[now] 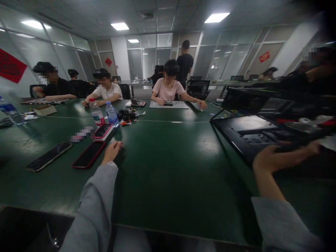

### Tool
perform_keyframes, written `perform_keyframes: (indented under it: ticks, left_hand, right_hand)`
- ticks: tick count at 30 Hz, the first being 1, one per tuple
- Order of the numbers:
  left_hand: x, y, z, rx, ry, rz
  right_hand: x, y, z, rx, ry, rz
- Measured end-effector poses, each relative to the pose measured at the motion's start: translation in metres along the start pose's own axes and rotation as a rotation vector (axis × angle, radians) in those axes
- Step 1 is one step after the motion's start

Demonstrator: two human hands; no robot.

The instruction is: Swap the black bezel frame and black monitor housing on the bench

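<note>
My left hand rests on the green table, holding nothing, its fingers loosely bent and a little apart. Just left of it lies a black phone with a red edge, and behind that a phone in a pink-and-white case. At the right, my right hand is palm up, its fingers closed around the near edge of a large black hinged case. The case is tilted, with its upper part raised at the back. Its exact kind is unclear, as the right side is dark and blurred.
Another phone lies at the left. Two water bottles stand beyond the phones, with tangled black cables beside them. A person in a pink shirt sits opposite at a grey mat. Other people sit at the left.
</note>
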State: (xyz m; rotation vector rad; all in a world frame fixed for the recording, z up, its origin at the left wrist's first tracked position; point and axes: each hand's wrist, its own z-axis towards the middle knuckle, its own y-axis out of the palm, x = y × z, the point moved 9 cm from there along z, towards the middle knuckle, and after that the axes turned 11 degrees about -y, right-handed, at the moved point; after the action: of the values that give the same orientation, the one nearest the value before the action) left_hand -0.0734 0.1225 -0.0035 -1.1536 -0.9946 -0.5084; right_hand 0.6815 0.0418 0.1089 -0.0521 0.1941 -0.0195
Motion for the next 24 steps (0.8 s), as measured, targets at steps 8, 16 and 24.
perform_keyframes:
  ticks: [8, 16, 24]
  left_hand:
    - [0.01, 0.003, -0.005, 0.02, 0.036, -0.008]
    - [0.028, -0.01, -0.01, 0.207, 0.122, -0.098]
    - [0.038, 0.01, -0.011, 0.026, 0.073, -0.358]
  right_hand:
    - [-0.151, 0.025, -0.022, -0.405, -0.2, 0.361]
    - [-0.178, 0.02, -0.035, -0.402, 0.131, 0.664]
    - [-0.153, 0.062, -0.071, -0.63, 0.289, 0.655]
